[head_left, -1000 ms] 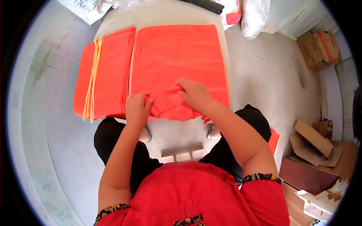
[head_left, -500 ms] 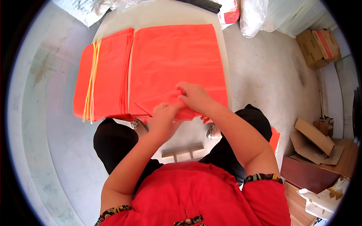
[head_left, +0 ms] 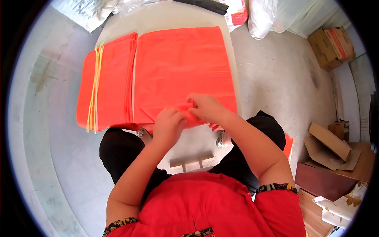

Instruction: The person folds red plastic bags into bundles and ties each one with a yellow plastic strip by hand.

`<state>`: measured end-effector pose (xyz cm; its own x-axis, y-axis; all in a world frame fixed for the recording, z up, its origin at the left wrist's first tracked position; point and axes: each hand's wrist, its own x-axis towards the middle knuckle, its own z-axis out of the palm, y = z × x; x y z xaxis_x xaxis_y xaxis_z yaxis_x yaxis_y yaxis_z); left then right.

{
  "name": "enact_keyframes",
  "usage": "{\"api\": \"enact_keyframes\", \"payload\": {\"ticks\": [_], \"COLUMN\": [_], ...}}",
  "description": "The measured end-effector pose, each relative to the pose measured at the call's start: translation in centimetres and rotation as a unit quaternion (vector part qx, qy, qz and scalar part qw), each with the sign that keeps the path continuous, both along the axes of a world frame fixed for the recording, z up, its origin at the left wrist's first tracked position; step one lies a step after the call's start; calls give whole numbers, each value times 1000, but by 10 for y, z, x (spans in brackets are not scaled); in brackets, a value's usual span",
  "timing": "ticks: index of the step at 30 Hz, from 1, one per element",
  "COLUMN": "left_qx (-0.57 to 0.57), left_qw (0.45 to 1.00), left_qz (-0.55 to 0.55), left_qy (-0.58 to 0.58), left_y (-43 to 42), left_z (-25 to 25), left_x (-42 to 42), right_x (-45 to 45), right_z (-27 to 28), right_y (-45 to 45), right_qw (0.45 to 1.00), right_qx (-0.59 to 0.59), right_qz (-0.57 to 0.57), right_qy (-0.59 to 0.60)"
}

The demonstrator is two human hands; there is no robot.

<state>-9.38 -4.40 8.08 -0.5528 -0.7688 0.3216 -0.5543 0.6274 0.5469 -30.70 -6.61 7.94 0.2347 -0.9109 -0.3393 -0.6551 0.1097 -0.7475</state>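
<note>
A stack of thin red plastic sheets, perhaps bags [head_left: 183,63], lies on the table, its near edge bunched at my hands. My left hand [head_left: 169,124] is closed on that near edge, fingertips curled over the red film. Just to its right, my right hand [head_left: 207,107] pinches a gathered bit of the same film between thumb and fingers. On the left lies a second red stack [head_left: 112,81], its edges layered. Across it run several yellow and white ties [head_left: 96,87], laid lengthwise. The exact fold under my fingers is hidden.
The pale table [head_left: 166,14] carries a black roll [head_left: 203,5] at its far edge. White plastic bags [head_left: 262,17] stand behind it. Cardboard boxes [head_left: 331,47] are at the far right, and an opened carton [head_left: 329,148] rests on a brown box nearer me. A wooden stool bar [head_left: 192,160] shows below.
Both hands still work at the near edge of the red film. My right hand has shifted slightly down and toward my left hand. The view has tilted a little.
</note>
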Motion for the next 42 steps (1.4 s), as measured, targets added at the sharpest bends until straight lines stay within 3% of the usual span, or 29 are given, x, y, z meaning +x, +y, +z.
{"api": "enact_keyframes", "payload": {"ticks": [3,9,12,15,18,24,30,36,42], "left_qx": [30,79,105,84,8,-15,68,45,33], "left_qw": [999,995,987,989,998,999,994,996,998], "left_qz": [35,52,121,120,66,30,-12,-17,-11], "left_qy": [25,14,0,-13,-17,-30,-80,-75,-57], "left_y": [-7,-13,-10,-10,-13,-9,-6,-11,-11], "left_z": [-8,-12,-14,-19,-33,-32,-21,-29,-36], "left_x": [-9,-18,-24,-25,-20,-16,-12,-12,-9], "right_x": [-3,-3,-5,-8,-18,-60,-109,-130,-121], "right_z": [1,21,5,26,17,0,-5,-41,-29], "right_y": [0,3,2,7,9,20,46,75,85], "right_qw": [999,997,999,992,994,993,985,953,948], "right_qx": [-15,76,15,124,104,-83,-42,-71,-76], "right_qz": [20,5,27,-20,-10,-57,-158,-264,-270], "right_qy": [26,21,24,5,10,67,58,-134,-150]}}
